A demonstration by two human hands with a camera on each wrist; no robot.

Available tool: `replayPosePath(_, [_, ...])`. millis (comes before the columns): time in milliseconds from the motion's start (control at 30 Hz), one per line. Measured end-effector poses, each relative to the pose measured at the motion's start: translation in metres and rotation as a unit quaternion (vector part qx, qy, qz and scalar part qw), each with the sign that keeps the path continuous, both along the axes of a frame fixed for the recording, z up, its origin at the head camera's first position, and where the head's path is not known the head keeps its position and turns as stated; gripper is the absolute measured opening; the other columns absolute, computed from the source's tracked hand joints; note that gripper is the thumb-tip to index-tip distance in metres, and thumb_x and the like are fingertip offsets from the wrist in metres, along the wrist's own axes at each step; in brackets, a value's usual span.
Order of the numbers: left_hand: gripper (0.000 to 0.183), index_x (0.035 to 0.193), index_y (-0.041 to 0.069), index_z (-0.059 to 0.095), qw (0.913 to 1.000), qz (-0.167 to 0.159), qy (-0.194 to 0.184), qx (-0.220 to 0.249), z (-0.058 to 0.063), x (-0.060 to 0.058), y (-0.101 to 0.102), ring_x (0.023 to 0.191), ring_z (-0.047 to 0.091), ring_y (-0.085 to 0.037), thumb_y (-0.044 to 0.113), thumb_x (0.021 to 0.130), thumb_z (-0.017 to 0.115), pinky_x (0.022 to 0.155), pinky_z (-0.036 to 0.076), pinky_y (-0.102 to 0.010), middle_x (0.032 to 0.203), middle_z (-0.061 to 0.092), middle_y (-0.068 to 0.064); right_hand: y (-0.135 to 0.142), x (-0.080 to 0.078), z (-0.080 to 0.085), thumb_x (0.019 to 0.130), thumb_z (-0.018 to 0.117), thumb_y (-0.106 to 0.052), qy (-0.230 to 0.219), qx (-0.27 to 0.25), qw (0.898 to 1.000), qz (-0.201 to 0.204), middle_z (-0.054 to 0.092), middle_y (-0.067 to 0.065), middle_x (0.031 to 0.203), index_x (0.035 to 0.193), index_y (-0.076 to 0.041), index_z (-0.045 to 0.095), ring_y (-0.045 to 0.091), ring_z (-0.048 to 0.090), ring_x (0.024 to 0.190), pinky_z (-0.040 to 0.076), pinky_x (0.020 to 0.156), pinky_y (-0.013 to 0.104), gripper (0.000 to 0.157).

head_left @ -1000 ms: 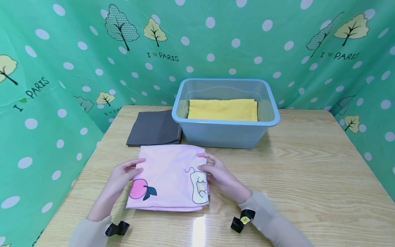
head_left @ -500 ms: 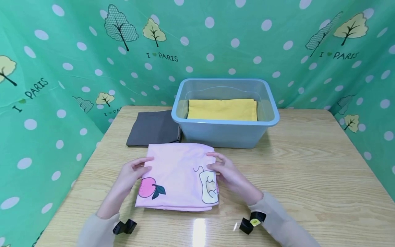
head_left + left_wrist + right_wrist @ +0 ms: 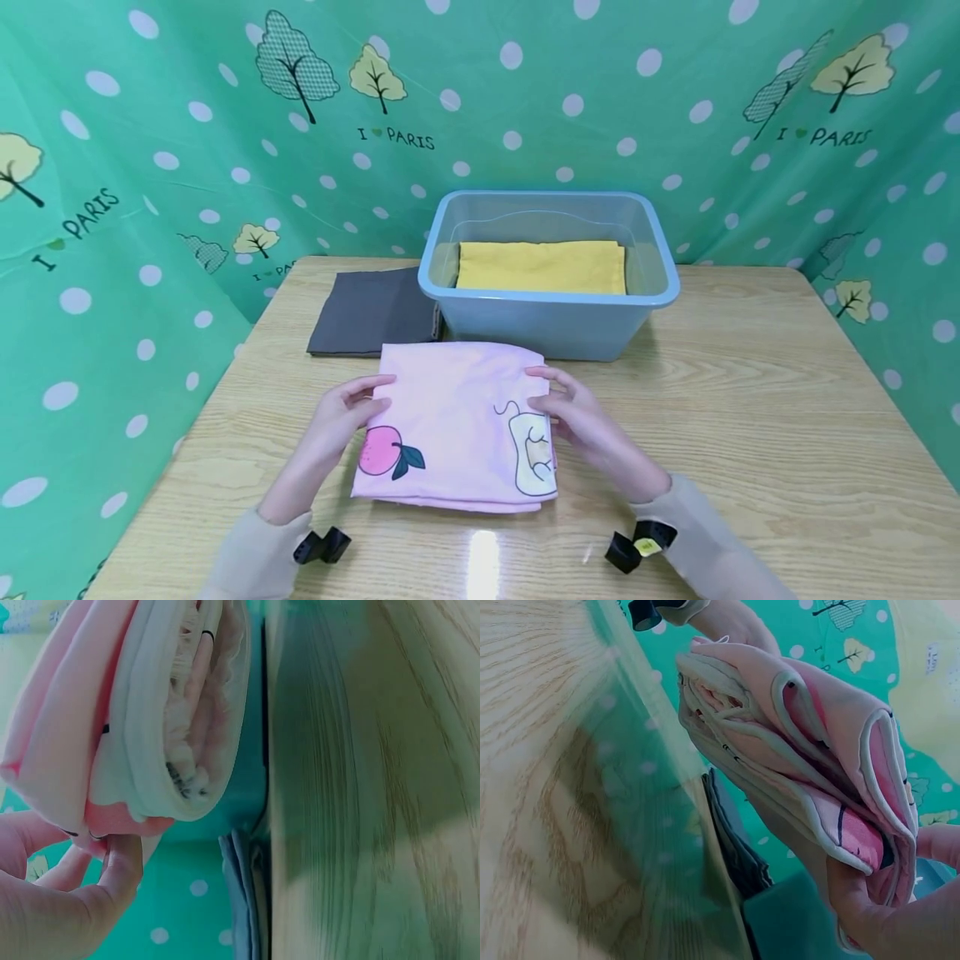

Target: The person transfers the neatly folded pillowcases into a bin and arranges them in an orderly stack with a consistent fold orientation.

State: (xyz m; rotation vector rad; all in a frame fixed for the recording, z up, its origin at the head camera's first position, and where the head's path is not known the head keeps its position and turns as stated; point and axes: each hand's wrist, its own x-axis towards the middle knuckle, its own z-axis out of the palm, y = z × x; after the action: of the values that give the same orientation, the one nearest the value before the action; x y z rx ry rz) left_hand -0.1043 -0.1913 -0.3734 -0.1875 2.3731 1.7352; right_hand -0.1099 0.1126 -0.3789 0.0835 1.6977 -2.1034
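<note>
A folded pale pink cloth (image 3: 461, 425), printed with a peach and a cartoon figure, spans the space between both hands. My left hand (image 3: 348, 417) pinches its left edge between thumb and fingers. On the opposite edge, my right hand (image 3: 577, 421) grips it the same way. Many stacked layers of the cloth (image 3: 795, 765) show in the right wrist view, held above the tabletop. From the left wrist view, the left thumb presses the underside of the bundle (image 3: 135, 712). The cloth's far edge overlaps the front of a blue plastic bin (image 3: 540, 329) in the head view.
Inside the bin lies a folded yellow cloth (image 3: 540, 267). A folded dark grey cloth (image 3: 375, 312) rests on the wooden table (image 3: 772, 417), left of the bin. Behind everything hangs a green dotted curtain (image 3: 480, 100).
Both hands have carried the pink cloth to the right and slightly away, so more of the grey cloth's front edge shows. The bin and the other cloths have stayed put.
</note>
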Motion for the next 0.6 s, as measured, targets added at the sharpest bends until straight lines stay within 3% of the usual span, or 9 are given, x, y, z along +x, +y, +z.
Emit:
replayPosePath(300, [0.038, 0.121, 0.005, 0.053, 0.9998, 0.0, -0.003, 0.019, 0.004, 0.0, 0.013, 0.094, 0.052, -0.013, 0.01, 0.084, 0.059, 0.078, 0.045, -0.02, 0.124, 0.048, -0.011, 0.017, 0.004, 0.006, 0.081, 0.055, -0.002, 0.033, -0.001, 0.999, 0.016, 0.063, -0.002, 0.082, 0.127, -0.005, 0.038, 0.01, 0.059, 0.072, 0.047, 0.063, 0.024, 0.05])
replayPosePath(600, [0.037, 0.119, 0.005, 0.055, 0.9992, -0.001, 0.01, 0.039, 0.009, 0.0, 0.024, 0.088, 0.054, -0.011, 0.007, 0.083, 0.06, 0.076, 0.046, -0.019, 0.12, 0.05, -0.01, 0.032, 0.008, 0.009, 0.081, 0.058, -0.004, 0.065, 0.014, 0.998, 0.019, 0.06, 0.0, 0.088, 0.121, -0.013, 0.045, 0.01, 0.058, 0.077, 0.048, 0.066, 0.026, 0.043])
